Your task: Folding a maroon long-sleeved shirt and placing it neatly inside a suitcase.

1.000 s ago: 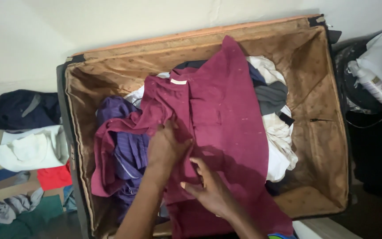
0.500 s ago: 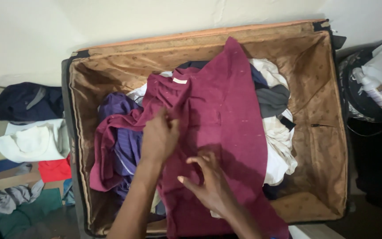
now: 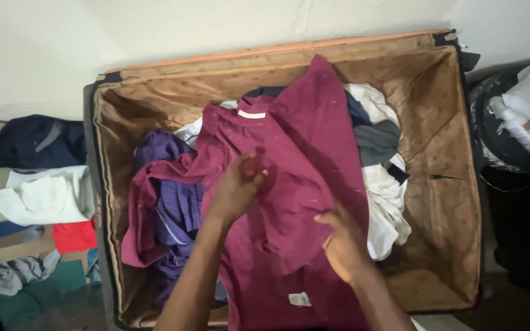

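A maroon shirt (image 3: 302, 153) lies spread over a pile of clothes inside an open suitcase (image 3: 443, 122) with tan lining. My left hand (image 3: 237, 187) rests on the shirt's middle, fingers pinching the fabric near its front. My right hand (image 3: 341, 242) grips the shirt's right edge lower down and lifts a fold of it. A white tag (image 3: 299, 299) shows on the shirt's lower part. Under the shirt lie a purple striped garment (image 3: 176, 208), white cloth (image 3: 387, 202) and a grey garment (image 3: 378, 138).
Left of the suitcase lie a dark blue garment (image 3: 32, 142), a white one (image 3: 41, 199), a red one (image 3: 73, 235) and grey and green cloth. At right a white bottle (image 3: 519, 130) sits in a bag on a dark round container. A pale wall runs behind.
My right hand has moved right from the shirt's middle to its right edge and taken hold of a fold. The shirt's front has shifted, showing a white tag below.
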